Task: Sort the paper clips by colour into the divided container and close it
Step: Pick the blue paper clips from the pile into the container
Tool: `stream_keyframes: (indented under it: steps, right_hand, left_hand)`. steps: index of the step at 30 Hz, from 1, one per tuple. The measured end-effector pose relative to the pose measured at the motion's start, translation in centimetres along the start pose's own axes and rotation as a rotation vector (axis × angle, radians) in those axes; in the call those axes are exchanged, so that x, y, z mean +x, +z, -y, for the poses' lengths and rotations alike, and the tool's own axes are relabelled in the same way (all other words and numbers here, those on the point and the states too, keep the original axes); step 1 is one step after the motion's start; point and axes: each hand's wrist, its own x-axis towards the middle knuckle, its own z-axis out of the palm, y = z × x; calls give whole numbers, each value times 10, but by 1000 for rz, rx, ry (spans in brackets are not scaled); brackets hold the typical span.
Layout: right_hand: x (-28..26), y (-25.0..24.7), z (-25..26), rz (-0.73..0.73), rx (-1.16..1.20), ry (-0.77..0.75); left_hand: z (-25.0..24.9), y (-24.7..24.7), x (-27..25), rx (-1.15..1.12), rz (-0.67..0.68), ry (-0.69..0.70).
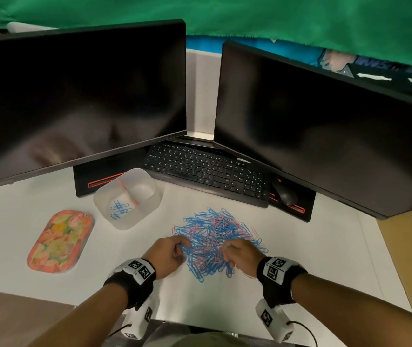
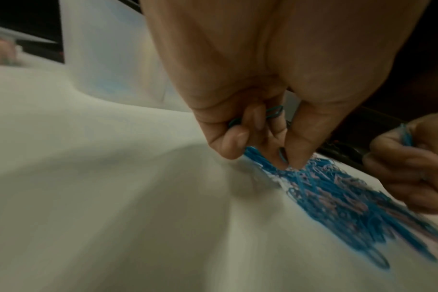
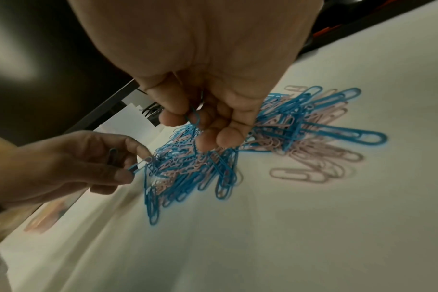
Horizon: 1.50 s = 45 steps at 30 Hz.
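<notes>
Blue and pink paper clips [image 1: 215, 240] lie heaped at centre frame on a white worktop [image 1: 312, 259] below two dark monitors [image 1: 79, 96], a black keyboard [image 1: 207, 171] and mouse [image 1: 285, 195]; key legends are too small to read. Left of the heap, the translucent divided container [image 1: 128, 197] holds a few blue clips in its nearer compartment; its floral lid [image 1: 60, 240] lies at lower left. Left wrist view, blurred: the left hand [image 2: 258, 126] pinches blue clips. Right wrist view: the right hand [image 3: 208, 114] curls round a blue clip above the heap.

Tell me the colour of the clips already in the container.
Blue clips lie in one compartment; clearest in the head view.
</notes>
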Motion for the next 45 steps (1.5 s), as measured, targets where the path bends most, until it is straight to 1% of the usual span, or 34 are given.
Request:
stream_keyframes:
  steps: [3,6,9,13,16,19,21,23,26,29,32,39,42,45]
  right_hand:
    - [-1,0,6,15,131,24]
    - [0,0,9,47,207,34]
    - [0,-2,16,52,275,56]
    - [3,-3,28,40,301,73]
    - [9,-1,42,70,331,93]
    - [21,5,67,98,390,115]
    - [33,10,90,120,446,127]
    - [45,17,117,138,520,147]
    - [62,26,159,175,592,148]
    - [79,37,194,198,595,135]
    - [94,47,220,178,580,143]
    - [111,61,256,180,515,180]
    - [115,63,261,176,479,185]
    - [118,61,257,177,454,171]
  left_hand:
    - [1,-4,5,-156,19,-66]
    - [-11,-11,4,-412,29,-123]
    - [-22,-17,4,-639,-23,-196]
    - [-23,-22,7,-757,-128,-262]
    - [-24,-28,5,-964,-134,-348]
    - [-32,-41,-1,-1100,-172,-329]
    - [-35,-53,-7,-1160,-228,-299]
    - [-34,-67,-10,-1215,-292,-284]
    - [-27,-91,-14,-1287,-393,-315]
    - [-17,-114,-18,-1321,-487,-340]
    - [-7,-134,-21,-1315,-570,-387]
    - [8,-154,-19,-1351,-674,-503]
    - [11,-156,-18,-1346,-688,-531]
    - [13,-157,-16,-1280,-695,-548]
